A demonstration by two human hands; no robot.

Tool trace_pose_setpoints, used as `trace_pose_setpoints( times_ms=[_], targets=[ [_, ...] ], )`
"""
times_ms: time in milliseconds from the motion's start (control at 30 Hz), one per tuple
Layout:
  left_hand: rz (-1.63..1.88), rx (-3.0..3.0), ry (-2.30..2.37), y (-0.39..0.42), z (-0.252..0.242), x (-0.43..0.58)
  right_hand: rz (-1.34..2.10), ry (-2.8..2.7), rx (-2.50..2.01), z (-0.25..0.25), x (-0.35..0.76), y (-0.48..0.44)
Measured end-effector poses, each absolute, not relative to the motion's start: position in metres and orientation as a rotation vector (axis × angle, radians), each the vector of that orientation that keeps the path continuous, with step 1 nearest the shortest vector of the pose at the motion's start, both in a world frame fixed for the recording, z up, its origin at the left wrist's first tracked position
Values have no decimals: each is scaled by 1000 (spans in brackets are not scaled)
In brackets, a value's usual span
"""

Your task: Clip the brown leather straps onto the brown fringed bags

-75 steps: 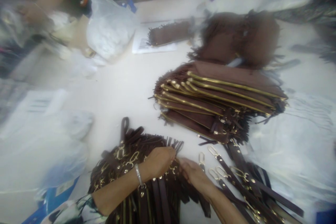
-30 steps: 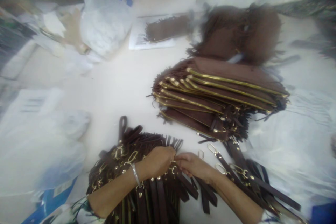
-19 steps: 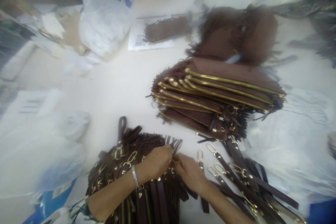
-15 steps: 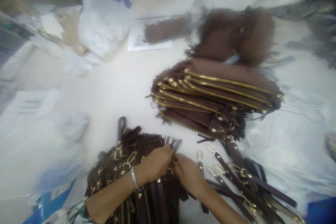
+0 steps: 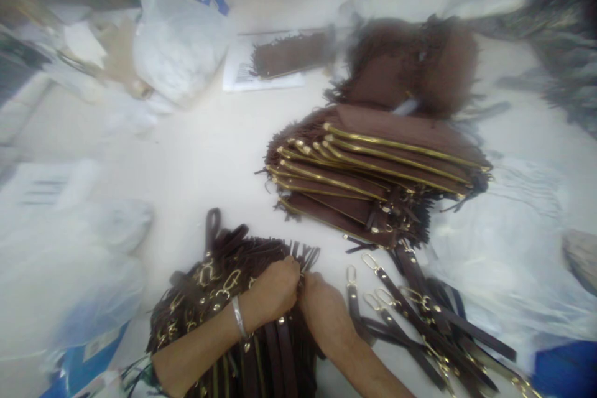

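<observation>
Two hands meet at the lower centre of the frame, on a pile of brown straps [image 5: 219, 289] with gold clasps that lies on the white table [image 5: 205, 149]. We note the left hand [image 5: 275, 289], a silver bracelet [image 5: 238, 317] at its wrist, curled into a near fist on the right edge of that pile, fingers closed down on the strap ends. The right hand [image 5: 324, 314] lies just beside it, touching it, back turned up. Its fingertips are tucked out of sight against the left hand, so we cannot tell how far it is closed or what it has hold of. Right of the hands, loose straps [image 5: 420, 323] with oval gold clasps fan out toward the lower right corner. Above them, right of centre, sits a stack of brown fringed pouches [image 5: 373, 174] with gold zippers. A blurred heap of brown fringed pieces [image 5: 410, 65] lies behind the stack, toward the upper right. At upper centre a single fringed pouch [image 5: 291, 53] rests on a printed sheet [image 5: 242, 78]. A white plastic bag [image 5: 172, 43] stands at upper left. Clear plastic wrapping lies at the left edge [image 5: 69, 261] and at the right [image 5: 504, 249]. Motion blur softens the whole frame, so fine detail on the clasps is not readable.
</observation>
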State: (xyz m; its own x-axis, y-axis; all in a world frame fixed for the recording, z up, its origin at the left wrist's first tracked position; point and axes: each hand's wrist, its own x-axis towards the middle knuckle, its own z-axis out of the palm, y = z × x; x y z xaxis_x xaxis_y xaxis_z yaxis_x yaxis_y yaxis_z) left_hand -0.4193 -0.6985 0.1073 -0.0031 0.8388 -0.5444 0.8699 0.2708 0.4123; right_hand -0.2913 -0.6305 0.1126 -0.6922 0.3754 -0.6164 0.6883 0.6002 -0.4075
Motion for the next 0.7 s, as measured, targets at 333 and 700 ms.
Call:
trace_pose_setpoints(
  times_ms=[333,700],
  targets=[
    [-55,1471,1755,-689,117,-425,-859,2362,889,127,-287,-637],
    [66,1495,1584,-691,137,-431,-1679,1960,932,148,-251,-681]
  ],
)
